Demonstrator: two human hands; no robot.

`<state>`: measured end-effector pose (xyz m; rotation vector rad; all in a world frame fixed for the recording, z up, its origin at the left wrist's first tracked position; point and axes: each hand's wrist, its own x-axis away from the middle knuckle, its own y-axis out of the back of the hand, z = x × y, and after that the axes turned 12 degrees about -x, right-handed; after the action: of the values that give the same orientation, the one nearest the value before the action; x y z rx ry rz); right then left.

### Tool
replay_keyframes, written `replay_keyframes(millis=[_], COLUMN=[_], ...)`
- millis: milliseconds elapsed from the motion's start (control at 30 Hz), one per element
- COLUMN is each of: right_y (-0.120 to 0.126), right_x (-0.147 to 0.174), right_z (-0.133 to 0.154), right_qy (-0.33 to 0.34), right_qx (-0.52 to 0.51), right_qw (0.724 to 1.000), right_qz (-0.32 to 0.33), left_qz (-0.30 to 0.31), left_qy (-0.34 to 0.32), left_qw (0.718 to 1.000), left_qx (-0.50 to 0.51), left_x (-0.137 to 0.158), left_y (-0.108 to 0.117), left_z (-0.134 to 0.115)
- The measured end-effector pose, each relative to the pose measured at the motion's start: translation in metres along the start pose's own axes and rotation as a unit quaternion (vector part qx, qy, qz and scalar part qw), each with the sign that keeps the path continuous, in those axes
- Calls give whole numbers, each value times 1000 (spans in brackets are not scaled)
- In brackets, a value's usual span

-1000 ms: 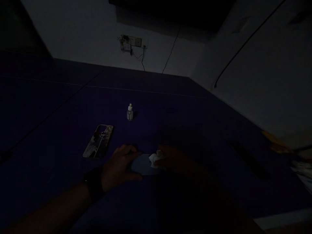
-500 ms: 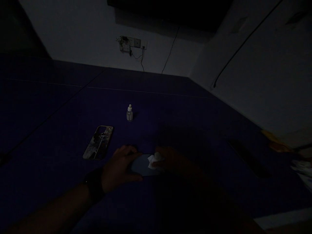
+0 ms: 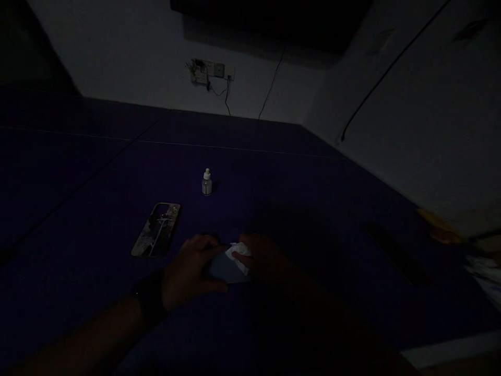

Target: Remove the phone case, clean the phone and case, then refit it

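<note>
A phone [image 3: 225, 270] lies crosswise on the dark blue surface, its upper face grey-blue. My left hand [image 3: 191, 271], with a dark watch at the wrist, grips its left end between thumb and fingers. Pinched in my right hand [image 3: 260, 256] is a crumpled white tissue [image 3: 239, 251], pressed on the phone's upper right part; that hand covers the phone's right end. Left of my left hand lies a patterned phone case [image 3: 157, 230]. Beyond the hands a small dropper bottle [image 3: 207, 183] with a white top stands upright.
The room is very dim. A long dark object [image 3: 395, 253] lies to the right, with a yellow-orange cloth-like thing [image 3: 440, 225] near the right wall. Wall sockets [image 3: 211, 70] with cables are at the back. A black cable [image 3: 385, 81] hangs down the right wall.
My right hand has slid the tissue left and slightly up across the phone. My left hand keeps its grip on the phone's left end.
</note>
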<state>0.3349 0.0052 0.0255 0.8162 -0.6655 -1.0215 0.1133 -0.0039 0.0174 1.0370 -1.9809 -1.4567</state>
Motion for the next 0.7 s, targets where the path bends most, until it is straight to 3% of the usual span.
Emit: replay_keyframes(millis=[233,500,700], right_y=[-7,19,29], right_x=[-10,-9,0], right_z=[-7,-22,-28], right_qy=[-11,-61,-82], right_qx=[-16,-123,-159], right_qw=[997,990,984], right_qz=[-72,-17,-21], left_qz=[-9,-5,-15], left_qy=[-6,2,-5], left_qw=[1000,1000,1000], left_qx=[0,10,10], left_x=[-1,-1,0], left_y=[-1,1,-2], left_z=[1,0,2])
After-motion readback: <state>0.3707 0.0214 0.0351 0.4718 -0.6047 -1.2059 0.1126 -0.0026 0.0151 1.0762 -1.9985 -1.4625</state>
